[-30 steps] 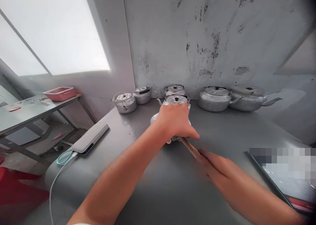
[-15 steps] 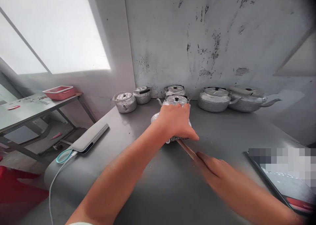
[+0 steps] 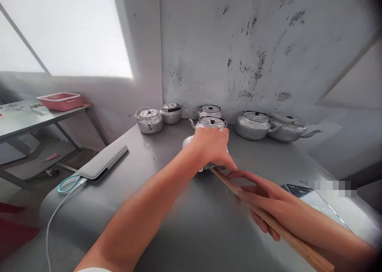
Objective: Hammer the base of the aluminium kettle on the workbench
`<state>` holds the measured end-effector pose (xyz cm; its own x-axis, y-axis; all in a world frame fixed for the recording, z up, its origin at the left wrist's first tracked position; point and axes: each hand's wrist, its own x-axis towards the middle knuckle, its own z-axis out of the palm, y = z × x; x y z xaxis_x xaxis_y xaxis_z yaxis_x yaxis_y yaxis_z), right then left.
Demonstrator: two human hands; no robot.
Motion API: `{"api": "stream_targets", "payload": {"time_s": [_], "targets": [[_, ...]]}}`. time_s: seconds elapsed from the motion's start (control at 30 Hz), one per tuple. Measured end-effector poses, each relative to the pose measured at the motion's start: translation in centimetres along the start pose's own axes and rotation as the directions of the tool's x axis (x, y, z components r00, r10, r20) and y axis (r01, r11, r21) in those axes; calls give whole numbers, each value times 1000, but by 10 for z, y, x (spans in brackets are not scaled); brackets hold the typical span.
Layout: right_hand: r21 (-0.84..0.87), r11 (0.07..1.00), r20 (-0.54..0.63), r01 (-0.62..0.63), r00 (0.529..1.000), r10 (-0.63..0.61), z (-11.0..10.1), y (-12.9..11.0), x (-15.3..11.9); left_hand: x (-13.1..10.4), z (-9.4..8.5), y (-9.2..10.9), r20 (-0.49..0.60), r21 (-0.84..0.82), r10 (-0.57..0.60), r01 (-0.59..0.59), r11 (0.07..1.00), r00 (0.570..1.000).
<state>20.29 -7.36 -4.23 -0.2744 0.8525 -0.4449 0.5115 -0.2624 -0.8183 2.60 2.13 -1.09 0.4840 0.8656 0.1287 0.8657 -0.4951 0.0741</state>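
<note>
My left hand (image 3: 212, 144) reaches forward, its back to me and thumb to the right, closed over a silvery metal vessel (image 3: 187, 141), apparently a kettle. A patterned, lettered band (image 3: 215, 167) shows low on its near side. My hand hides most of the vessel and my fingertips. Just beyond is a lidded kettle (image 3: 212, 122); I cannot tell whether it is separate. My right hand (image 3: 262, 196) holds a long wooden stick (image 3: 298, 242), thumb and fingers around it. The stick slants from the lower right, its far end at the band beneath my left hand.
Several aluminium kettles line the wall, including one at the left (image 3: 150, 122) and one at the right (image 3: 253, 126). A power bank (image 3: 103, 164) with cables lies left. A phone (image 3: 316, 202) lies right, behind my forearm. A pink basket (image 3: 61, 102) stands on another table.
My right hand has shifted along the stick and loosened its fingers somewhat; more of the stick shows behind it. My left hand stays on the vessel. The camera view has turned slightly.
</note>
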Motion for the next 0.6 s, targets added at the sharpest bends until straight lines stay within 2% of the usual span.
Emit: {"api": "stream_targets", "payload": {"time_s": [0.07, 0.23, 0.33, 0.43, 0.5, 0.57, 0.6], "targets": [[50, 999, 19, -18, 1000, 18, 3, -2, -2, 1, 1, -2, -3, -7, 16, -16, 1000, 1000], [98, 995, -46, -20, 999, 25, 19, -8, -5, 1, 2, -6, -21, -44, 38, -39, 998, 999], [134, 991, 58, 7, 998, -15, 21, -5, 0, 0, 2, -5, -16, -50, 33, -33, 998, 999], [181, 978, 215, 104, 966, -143, 18, 2, 7, -1, 2, -4, -15, -51, 33, -33, 998, 999], [85, 978, 295, 188, 933, -205, 18, 6, 10, -1, 2, -4, -11, -58, 28, -29, 998, 1000], [-171, 935, 311, 311, 917, -248, 23, 7, 10, -1, 2, -4, -8, -59, 25, -25, 998, 1000], [-330, 868, 302, 371, 913, -276, 27, 6, 10, -1, 2, -4, -7, -59, 26, -26, 998, 1000]]}}
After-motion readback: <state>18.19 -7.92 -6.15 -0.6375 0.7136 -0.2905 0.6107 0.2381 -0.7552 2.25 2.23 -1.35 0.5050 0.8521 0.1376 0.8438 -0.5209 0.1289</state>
